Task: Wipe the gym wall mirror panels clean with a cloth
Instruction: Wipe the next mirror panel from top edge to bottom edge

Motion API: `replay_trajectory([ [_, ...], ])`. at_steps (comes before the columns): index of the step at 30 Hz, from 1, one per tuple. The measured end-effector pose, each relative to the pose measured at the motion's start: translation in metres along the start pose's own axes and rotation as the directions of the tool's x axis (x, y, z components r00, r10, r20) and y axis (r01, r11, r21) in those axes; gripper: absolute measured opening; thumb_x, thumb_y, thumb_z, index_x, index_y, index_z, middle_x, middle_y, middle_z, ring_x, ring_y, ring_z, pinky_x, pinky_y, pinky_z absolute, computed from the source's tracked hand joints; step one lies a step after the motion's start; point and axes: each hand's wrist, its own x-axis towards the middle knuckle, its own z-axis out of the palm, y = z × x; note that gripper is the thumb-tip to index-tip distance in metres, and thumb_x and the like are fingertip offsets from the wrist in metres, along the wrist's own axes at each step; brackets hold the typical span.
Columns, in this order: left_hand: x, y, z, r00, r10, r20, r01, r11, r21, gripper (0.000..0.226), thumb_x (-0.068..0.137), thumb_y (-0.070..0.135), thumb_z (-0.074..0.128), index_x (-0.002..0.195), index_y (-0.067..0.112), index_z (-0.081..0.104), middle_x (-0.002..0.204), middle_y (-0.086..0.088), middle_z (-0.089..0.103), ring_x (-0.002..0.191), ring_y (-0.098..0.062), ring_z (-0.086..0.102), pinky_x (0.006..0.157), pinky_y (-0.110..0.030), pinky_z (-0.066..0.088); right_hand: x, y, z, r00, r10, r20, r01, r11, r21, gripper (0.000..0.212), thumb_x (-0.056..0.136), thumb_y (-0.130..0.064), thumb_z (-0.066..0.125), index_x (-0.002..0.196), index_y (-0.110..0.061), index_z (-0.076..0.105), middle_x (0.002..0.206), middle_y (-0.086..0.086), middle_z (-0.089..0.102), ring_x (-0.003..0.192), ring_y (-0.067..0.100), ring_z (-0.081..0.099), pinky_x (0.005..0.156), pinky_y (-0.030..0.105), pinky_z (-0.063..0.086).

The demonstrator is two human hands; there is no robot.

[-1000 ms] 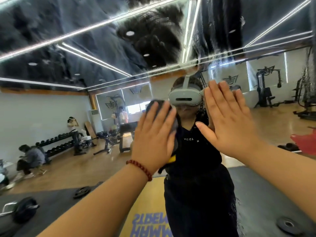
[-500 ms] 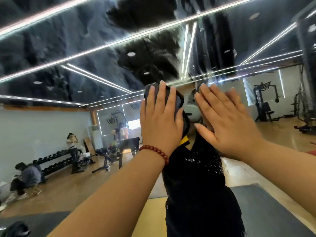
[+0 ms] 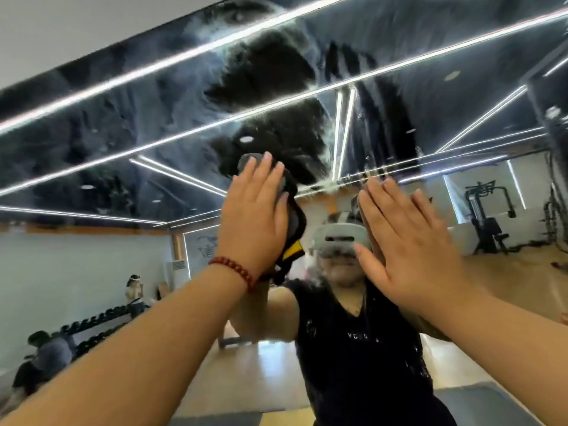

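Observation:
The wall mirror fills the view, streaked with a hazy film across its upper part. My left hand, with a red bead bracelet at the wrist, presses a dark grey cloth with a yellow tag flat against the glass, fingers straight. Only the cloth's edges show around the hand. My right hand lies flat on the mirror just to the right, fingers straight and spread, holding nothing. My own reflection stands behind both hands.
The mirror's top edge meets a white wall at the upper left. Reflected in the glass are a dumbbell rack, people at the left, a cable machine at the right and a wooden floor.
My left hand has slid the cloth upward on the glass, and my right hand rose with it. The view has tilted up toward the mirror's top edge.

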Motion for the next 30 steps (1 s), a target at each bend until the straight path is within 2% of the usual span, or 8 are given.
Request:
replay_trajectory([
  [4,0.064,-0.019,-0.011,0.999,-0.052,0.011,0.050,0.992,0.116,0.061,0.097,0.041,0.029,0.151,0.013,0.036,0.160,-0.012,0.028,0.149,-0.032,0.019,0.122,-0.047,0.015,0.001,0.004,0.001,0.999,-0.012,-0.042,0.015,0.998,0.064,0.067,0.096,-0.042,0.036,0.153,-0.006,0.031,0.162,0.009,0.024,0.151,0.020,0.015,0.122,0.042,0.007],
  [6,0.065,0.007,-0.003,0.992,0.123,0.027,-0.125,0.983,0.133,0.063,0.095,0.045,0.029,0.150,0.014,0.039,0.158,-0.012,0.032,0.147,-0.032,0.024,0.120,-0.051,0.020,0.001,0.005,-0.002,0.998,-0.013,-0.059,0.023,0.987,0.162,0.066,0.095,-0.039,0.040,0.150,-0.004,0.036,0.160,0.010,0.029,0.149,0.020,0.018,0.123,0.037,0.005],
  [9,0.034,0.045,0.012,0.869,0.482,0.109,-0.492,0.863,0.111,0.062,0.093,0.044,0.037,0.147,0.015,0.044,0.155,-0.010,0.039,0.144,-0.032,0.032,0.117,-0.048,0.021,-0.002,0.014,-0.009,0.999,0.003,-0.051,0.008,0.975,0.221,0.066,0.093,-0.037,0.041,0.149,-0.002,0.039,0.157,0.011,0.034,0.147,0.022,0.025,0.122,0.035,0.013],
  [11,0.034,0.040,0.011,0.831,0.536,0.151,-0.552,0.829,0.095,0.060,0.095,0.043,0.038,0.148,0.015,0.044,0.156,-0.009,0.038,0.145,-0.030,0.031,0.117,-0.044,0.020,-0.007,0.028,-0.014,1.000,-0.003,-0.023,0.007,0.987,0.160,0.065,0.094,-0.039,0.040,0.150,-0.006,0.038,0.158,0.009,0.033,0.146,0.023,0.029,0.119,0.041,0.023],
  [17,0.073,0.019,-0.001,0.973,0.226,0.052,-0.231,0.961,0.151,0.065,0.096,0.048,0.023,0.152,0.017,0.034,0.160,-0.008,0.029,0.149,-0.028,0.021,0.122,-0.046,0.016,-0.018,0.052,-0.012,0.998,-0.062,0.015,0.062,0.998,0.015,0.063,0.097,-0.040,0.036,0.152,-0.009,0.035,0.162,0.008,0.026,0.150,0.022,0.022,0.120,0.044,0.017],
  [25,0.019,0.044,0.010,0.776,0.591,0.222,-0.622,0.775,0.109,0.062,0.096,0.047,0.036,0.152,0.019,0.036,0.158,-0.005,0.032,0.147,-0.026,0.026,0.120,-0.044,0.017,-0.023,0.056,-0.018,1.000,-0.024,0.018,0.022,0.993,0.112,0.069,0.097,-0.041,0.038,0.153,-0.002,0.027,0.161,0.008,0.016,0.151,0.012,0.003,0.123,0.027,-0.004],
  [27,0.041,0.036,0.000,0.863,0.464,0.199,-0.494,0.858,0.139,0.065,0.096,0.050,0.030,0.151,0.018,0.036,0.158,-0.008,0.032,0.147,-0.029,0.027,0.119,-0.049,0.022,-0.025,0.057,-0.017,0.998,-0.053,0.046,0.048,0.994,0.099,0.070,0.097,-0.042,0.038,0.153,-0.002,0.027,0.162,0.011,0.016,0.152,0.013,0.000,0.123,0.029,-0.004],
  [30,0.048,0.041,0.002,0.974,0.183,0.135,-0.203,0.967,0.154,0.066,0.096,0.051,0.021,0.155,0.021,0.028,0.163,-0.006,0.022,0.150,-0.027,0.015,0.121,-0.045,0.007,-0.026,0.057,-0.016,0.998,-0.066,0.017,0.064,0.995,0.077,0.070,0.096,-0.041,0.038,0.152,-0.001,0.029,0.161,0.014,0.020,0.152,0.016,0.003,0.123,0.032,-0.002],
])
